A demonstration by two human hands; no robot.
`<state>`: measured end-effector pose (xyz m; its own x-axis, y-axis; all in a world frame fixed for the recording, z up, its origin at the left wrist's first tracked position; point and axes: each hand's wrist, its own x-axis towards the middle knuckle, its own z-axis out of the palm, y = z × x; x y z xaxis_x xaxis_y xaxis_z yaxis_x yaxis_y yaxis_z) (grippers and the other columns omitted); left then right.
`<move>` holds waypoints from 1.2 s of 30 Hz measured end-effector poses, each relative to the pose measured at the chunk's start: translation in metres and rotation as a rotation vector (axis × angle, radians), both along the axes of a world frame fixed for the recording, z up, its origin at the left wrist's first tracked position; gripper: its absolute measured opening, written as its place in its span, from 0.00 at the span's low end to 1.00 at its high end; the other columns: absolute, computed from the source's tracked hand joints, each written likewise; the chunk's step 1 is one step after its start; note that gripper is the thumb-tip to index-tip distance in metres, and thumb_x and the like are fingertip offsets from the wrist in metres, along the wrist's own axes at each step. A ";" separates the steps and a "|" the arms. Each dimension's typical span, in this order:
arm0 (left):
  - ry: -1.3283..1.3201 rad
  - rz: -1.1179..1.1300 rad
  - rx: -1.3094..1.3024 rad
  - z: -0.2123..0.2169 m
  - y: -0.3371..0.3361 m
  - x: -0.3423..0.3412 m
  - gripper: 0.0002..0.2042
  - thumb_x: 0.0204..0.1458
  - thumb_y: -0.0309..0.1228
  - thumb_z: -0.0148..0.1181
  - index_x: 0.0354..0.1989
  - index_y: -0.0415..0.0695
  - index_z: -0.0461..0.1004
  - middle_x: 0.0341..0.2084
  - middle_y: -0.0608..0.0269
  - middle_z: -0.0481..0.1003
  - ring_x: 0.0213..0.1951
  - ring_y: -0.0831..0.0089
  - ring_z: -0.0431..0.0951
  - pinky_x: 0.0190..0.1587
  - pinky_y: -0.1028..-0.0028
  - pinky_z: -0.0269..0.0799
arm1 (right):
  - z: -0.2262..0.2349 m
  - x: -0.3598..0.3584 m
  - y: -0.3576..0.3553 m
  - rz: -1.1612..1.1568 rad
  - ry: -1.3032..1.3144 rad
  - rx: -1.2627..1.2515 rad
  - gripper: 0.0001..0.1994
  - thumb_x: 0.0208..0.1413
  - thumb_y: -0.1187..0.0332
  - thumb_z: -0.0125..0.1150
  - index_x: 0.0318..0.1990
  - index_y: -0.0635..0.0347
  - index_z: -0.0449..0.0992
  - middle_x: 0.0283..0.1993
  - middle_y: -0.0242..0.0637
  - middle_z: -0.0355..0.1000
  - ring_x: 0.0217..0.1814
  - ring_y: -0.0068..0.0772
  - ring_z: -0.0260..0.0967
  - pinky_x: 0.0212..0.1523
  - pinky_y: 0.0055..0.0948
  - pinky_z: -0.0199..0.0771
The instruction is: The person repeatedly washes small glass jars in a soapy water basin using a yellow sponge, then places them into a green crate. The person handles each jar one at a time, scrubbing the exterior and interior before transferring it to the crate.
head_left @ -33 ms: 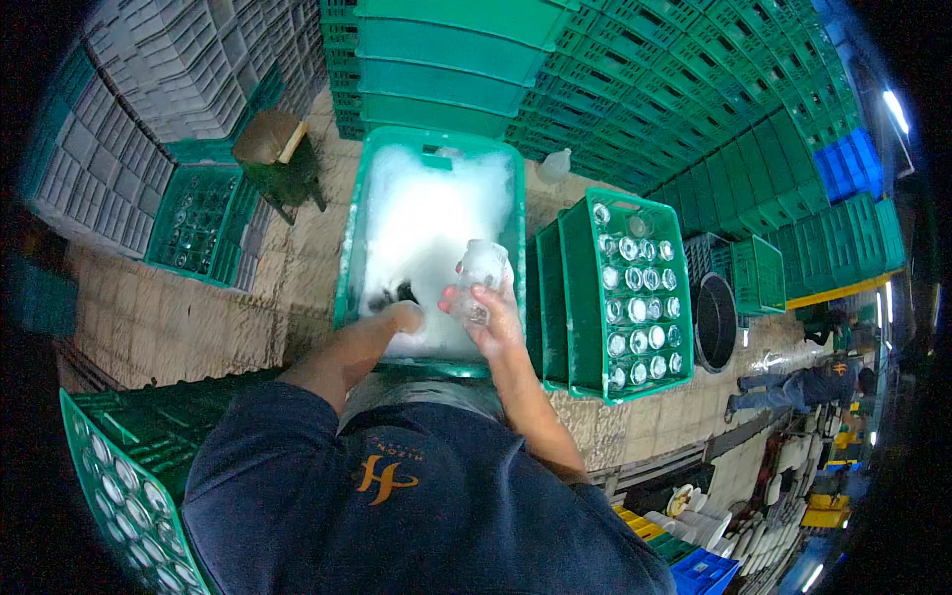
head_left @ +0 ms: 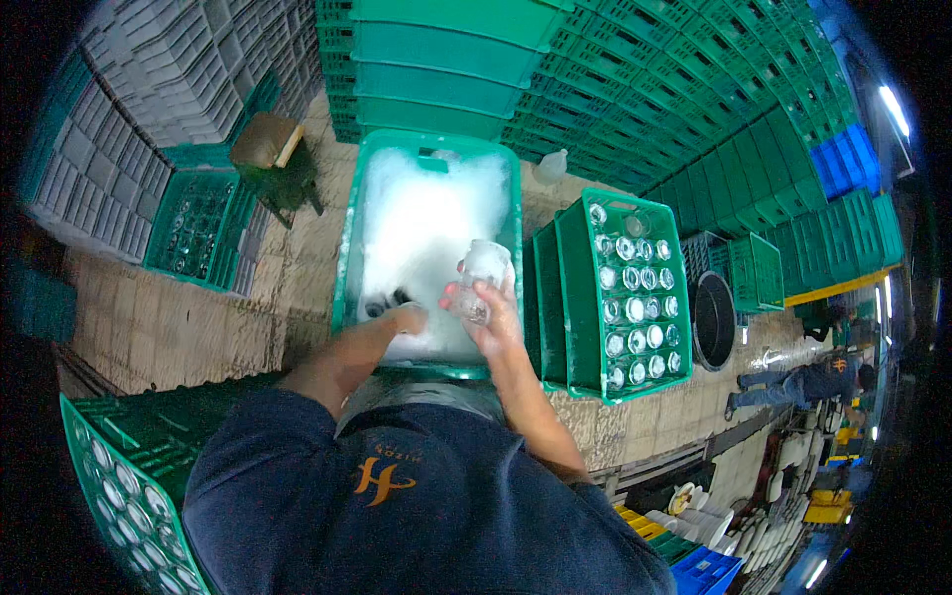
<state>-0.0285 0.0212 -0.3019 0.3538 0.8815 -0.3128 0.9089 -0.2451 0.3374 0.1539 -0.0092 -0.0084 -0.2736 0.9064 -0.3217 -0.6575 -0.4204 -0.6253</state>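
A green tub (head_left: 345, 248) full of white foam stands in front of me. My right hand (head_left: 493, 319) holds a clear glass jar (head_left: 483, 270) upright, just above the foam at the tub's near right side. My left hand (head_left: 408, 318) reaches into the foam at the near end, with fingers partly hidden by suds. A few dark items (head_left: 382, 300) poke out of the foam just left of it.
To the right of the tub, a green crate (head_left: 568, 297) holds several glass jars. Other jar crates stand far left (head_left: 159, 233) and near left (head_left: 84, 446). Green and grey crate stacks line the back. A brown stool (head_left: 266, 141), a black bucket (head_left: 712, 319) and another person (head_left: 793, 382) are nearby.
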 end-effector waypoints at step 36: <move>-1.230 0.913 0.067 0.277 -0.025 0.010 0.17 0.60 0.38 0.55 0.54 0.44 0.76 0.41 0.63 0.77 0.39 0.73 0.77 0.41 0.69 0.75 | -0.022 -0.085 0.024 -0.259 -0.267 0.124 0.25 0.57 0.54 0.66 0.54 0.60 0.66 0.48 0.39 0.74 0.47 0.35 0.74 0.49 0.36 0.77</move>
